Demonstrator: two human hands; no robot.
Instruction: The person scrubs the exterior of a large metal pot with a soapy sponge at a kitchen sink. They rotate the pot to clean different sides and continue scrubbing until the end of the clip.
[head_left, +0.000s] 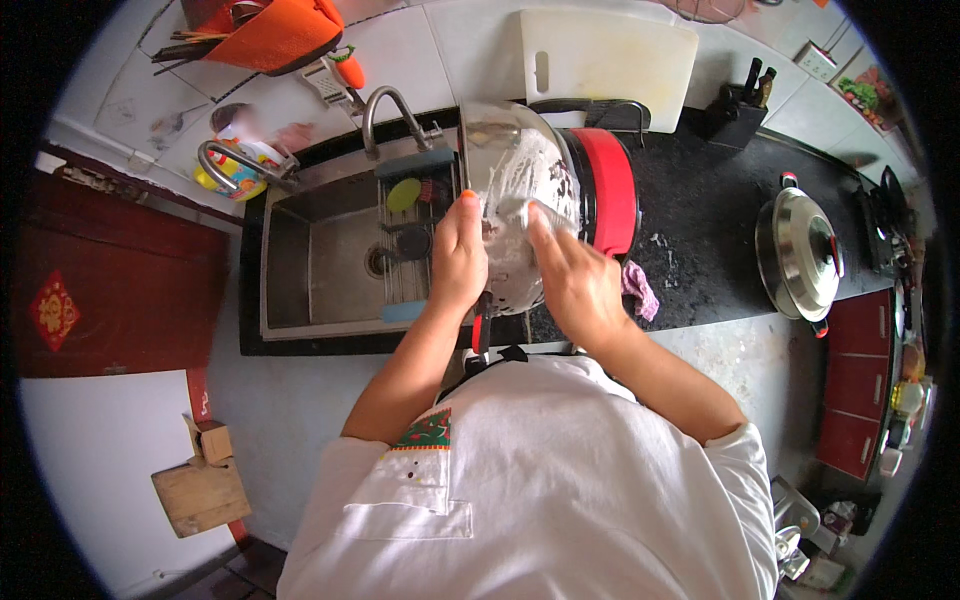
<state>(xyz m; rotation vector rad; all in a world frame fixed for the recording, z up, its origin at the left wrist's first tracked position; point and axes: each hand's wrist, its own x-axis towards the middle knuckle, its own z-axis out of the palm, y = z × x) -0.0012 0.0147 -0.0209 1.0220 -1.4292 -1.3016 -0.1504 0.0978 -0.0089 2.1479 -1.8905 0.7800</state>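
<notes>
A stainless steel pot (525, 172) lies tipped on its side at the counter's edge, streaked with white suds. Its rim faces left, and a black and red handle (480, 330) points towards me. My left hand (459, 255) grips the rim, thumb on the outer wall. Pressed to the soapy side, my right hand (577, 289) has a greyish scouring pad (556, 216) under its fingers; blur hides the pad's exact form. A red and black round appliance (609, 191) stands just right of the pot. Beside it a pinkish-purple cloth (640, 291) hangs at the counter edge.
On the left is a steel sink (337, 255) with two taps, a drain rack (409, 289) and a green brush (405, 194). A white cutting board (607, 67) leans on the wall near a knife block (737, 116). A lidded pot (802, 251) stands far right.
</notes>
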